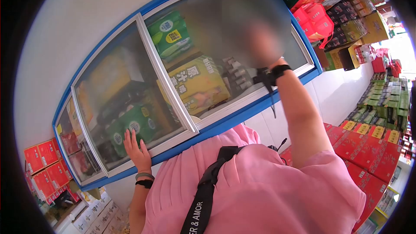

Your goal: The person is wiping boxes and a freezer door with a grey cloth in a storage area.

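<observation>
One glass pane (97, 125) under left hand (138, 152); green pack (141, 122) behind pane.

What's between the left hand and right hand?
Between the left hand and the blurred right hand: the white frame bar, with a yellow box and dark-and-white packs behind the pane. Shows in the head view.

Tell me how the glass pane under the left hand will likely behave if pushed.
The glass pane should be stiff, with a rigid-looking pale frame along its edges. Its smooth face may let the flat left hand slip. Being so broad, it is probably fairly heavy.
</observation>
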A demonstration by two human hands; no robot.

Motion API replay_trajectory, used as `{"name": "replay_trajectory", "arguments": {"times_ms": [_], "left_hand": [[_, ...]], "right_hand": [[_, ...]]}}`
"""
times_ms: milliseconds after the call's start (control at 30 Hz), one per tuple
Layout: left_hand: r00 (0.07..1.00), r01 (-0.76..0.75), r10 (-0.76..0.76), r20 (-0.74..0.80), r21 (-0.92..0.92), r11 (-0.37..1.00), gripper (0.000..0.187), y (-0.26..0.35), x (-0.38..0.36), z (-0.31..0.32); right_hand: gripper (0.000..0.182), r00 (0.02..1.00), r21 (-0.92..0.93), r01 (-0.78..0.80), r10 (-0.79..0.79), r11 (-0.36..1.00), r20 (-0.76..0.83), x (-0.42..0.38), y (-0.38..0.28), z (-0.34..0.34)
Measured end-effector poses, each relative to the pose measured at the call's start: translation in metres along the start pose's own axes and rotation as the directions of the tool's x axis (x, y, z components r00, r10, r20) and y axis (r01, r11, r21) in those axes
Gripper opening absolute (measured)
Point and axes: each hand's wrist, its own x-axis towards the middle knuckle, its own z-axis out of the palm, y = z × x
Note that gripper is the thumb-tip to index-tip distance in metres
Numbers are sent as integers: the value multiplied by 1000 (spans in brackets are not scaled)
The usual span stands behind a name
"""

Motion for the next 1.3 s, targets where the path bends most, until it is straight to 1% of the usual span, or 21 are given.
{"name": "replay_trajectory", "arguments": {"times_ms": [67,133,233,300,367,433,467,500,533,567,600,633,700,833,900,1000,1033,1100,1167,1267,1300], "left_hand": [[1000,0,0,-4,1,1000,49,1,1,0],[1000,7,-7,-3,-2,1000,48,1,0,-1],[1000,14,-14,-2,-8,1000,48,0,2,-4],[1000,7,-8,-11,-12,1000,47,1,2,-3],[1000,0,-1,-20,-16,1000,47,1,2,-3],[1000,-5,4,-25,-18,1000,47,0,1,-2],[1000,-8,7,-26,-18,1000,47,0,1,-2],[1000,-14,14,-24,-16,1000,46,0,1,-2],[1000,-16,16,-26,-16,1000,46,0,2,-2],[999,-18,18,-27,-16,1000,46,0,1,-1],[999,-20,20,-28,-16,1000,46,0,0,-1],[999,-20,20,-28,-9,1000,46,1,0,0],[999,-23,23,-22,6,1000,46,2,0,-1],[999,-29,29,-31,0,1000,46,1,2,2],[999,-29,30,-32,12,999,46,0,0,3],[1000,-14,13,-24,-8,1000,47,7,1,0],[1000,-19,19,-24,-4,1000,47,7,1,1],[999,-29,30,-28,9,1000,47,3,1,3],[999,-42,42,-30,21,999,47,1,2,4],[999,-40,40,-26,15,999,46,2,2,1],[999,-35,35,-25,8,999,46,4,2,1]], "right_hand": [[54,990,-80,-104,96,991,-100,-23,64,-3],[55,931,-68,-346,334,936,-149,-47,95,-7],[56,859,-132,-501,472,855,-198,-56,84,-3],[56,847,-121,-501,457,857,-270,-58,66,18],[59,939,-83,-324,310,943,-147,-57,16,24],[54,989,-7,-38,37,999,-144,-64,-59,35],[52,989,96,89,-77,991,-129,-66,-102,33],[52,990,47,131,-133,990,55,-64,-145,23],[53,967,147,210,-227,967,114,-66,-177,29],[54,932,252,277,-323,927,163,-72,-203,35],[54,931,280,302,-345,911,121,-84,-228,43],[54,927,306,329,-367,893,75,-92,-240,46],[55,895,354,373,-433,857,104,-93,-229,43],[54,828,350,469,-541,811,146,-115,-171,10],[54,887,231,374,-419,898,192,-122,-124,-10],[56,982,53,100,-107,994,154,-127,-44,-38],[56,993,-31,7,-3,999,118,-125,-13,-45],[56,993,-125,-121,117,985,-32,-126,59,-42],[57,957,-140,-278,260,950,-131,-118,103,-47],[56,948,-239,-317,296,918,-120,-113,109,-41],[56,947,-216,-316,293,924,-132,-114,106,-38]]}}
